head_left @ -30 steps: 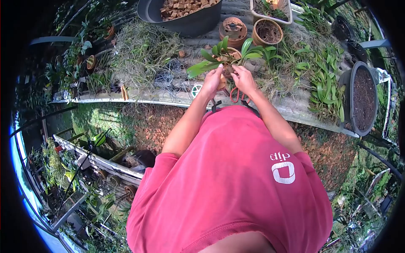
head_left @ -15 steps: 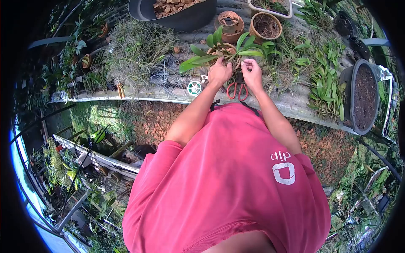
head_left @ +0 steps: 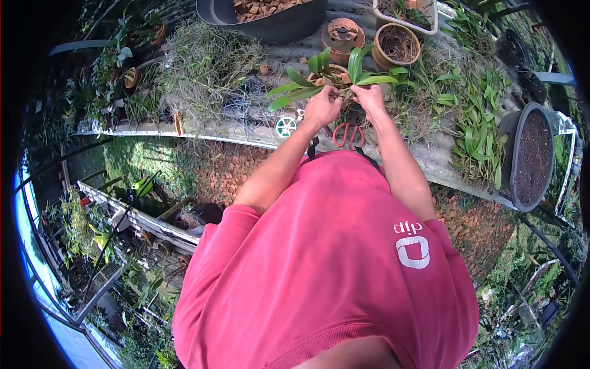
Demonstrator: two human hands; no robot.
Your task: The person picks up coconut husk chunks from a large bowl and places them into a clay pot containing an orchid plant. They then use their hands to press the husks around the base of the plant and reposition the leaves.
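A leafy plant (head_left: pixel 361 69) with long green leaves stands in a clay pot (head_left: pixel 319 79) with brick chunks, at the table's front. My left hand (head_left: pixel 324 106) has its fingers curled around the lower stems from the left. From the right, my right hand (head_left: pixel 370 101) pinches at the stem base, its thumb and forefinger closed; any thin item between them is too small to make out. Just below the hands lie scissors with red handles (head_left: pixel 348 135). A white-and-green spool (head_left: pixel 286 126) rests left of them, near the table edge.
Behind the plant stand a lidded-looking clay pot (head_left: pixel 343 38), another clay pot (head_left: pixel 397 46) and a black tub of brick chunks (head_left: pixel 279 26). Dry, stringy plants (head_left: pixel 209 74) spread at left. Leafy plants (head_left: pixel 479 129) and a grey tub of soil (head_left: pixel 533 157) are at right.
My right hand has moved in to the stem base and its fingers have closed there. The left fingers have shifted slightly on the stems. The whole view has tilted a little.
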